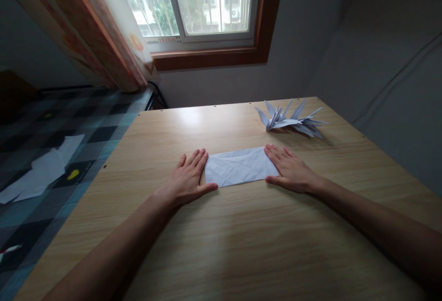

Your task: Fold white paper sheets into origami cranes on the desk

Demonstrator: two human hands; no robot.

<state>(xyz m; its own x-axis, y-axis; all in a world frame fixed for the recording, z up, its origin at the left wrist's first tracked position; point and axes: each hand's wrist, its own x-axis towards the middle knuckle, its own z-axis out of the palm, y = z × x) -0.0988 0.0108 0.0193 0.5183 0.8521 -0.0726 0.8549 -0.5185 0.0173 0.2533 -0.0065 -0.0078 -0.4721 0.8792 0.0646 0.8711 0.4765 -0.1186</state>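
Both forearms reach forward from the lower corners of the view, slanting inward over the wood-grain counter (221, 241). The left hand (189, 177) lies palm down, fingers nearly straight and pointing away, its thumb stretched to the right. The right hand (289, 168) mirrors it, palm down, fingers angled forward and to the left, thumb pointing left. Neither grip is closed: both are spread flat, pressing on or resting against the paper rather than pinching it.

The creased white paper rectangle (240, 167) lies flat on the counter between the two hands, its long sides running left to right. The left hand's index finger and thumb frame its left end, the thumb tip over the near corner; the right hand's fingers and thumb overlap its right end. Beyond the right hand, near the counter's far edge, sits a cluster of origami cranes (290, 120).
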